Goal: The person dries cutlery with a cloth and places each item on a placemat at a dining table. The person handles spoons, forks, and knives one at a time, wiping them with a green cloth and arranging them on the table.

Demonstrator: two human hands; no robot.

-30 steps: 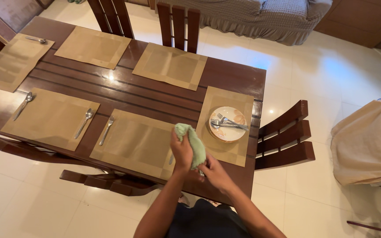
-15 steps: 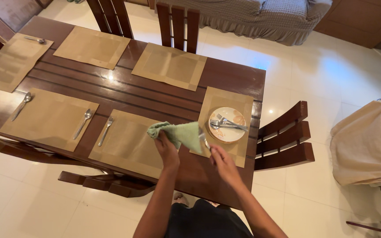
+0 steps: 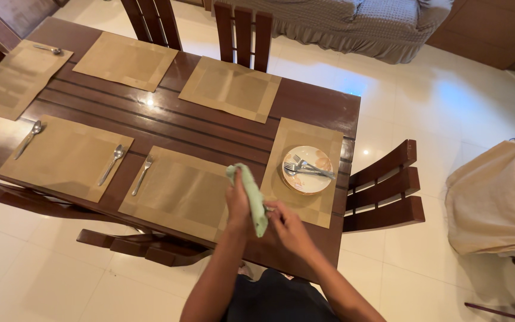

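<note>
dark wood table (image 3: 198, 128), cream tile floor (image 3: 448, 101)

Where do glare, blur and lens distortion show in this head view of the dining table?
Head view: a small bright glare spot sits on the dark wooden table, and broad sheen whitens the tiled floor; wide-angle distortion splays the chairs outward; the hands and green cloth look slightly soft, the plate sharper.

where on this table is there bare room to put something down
Free: the two far placemats, and the near placemat between the fork and the left hand. The dark strip of table down the middle is bare too. Crowded: the end placemat, under the plate of cutlery.
</note>
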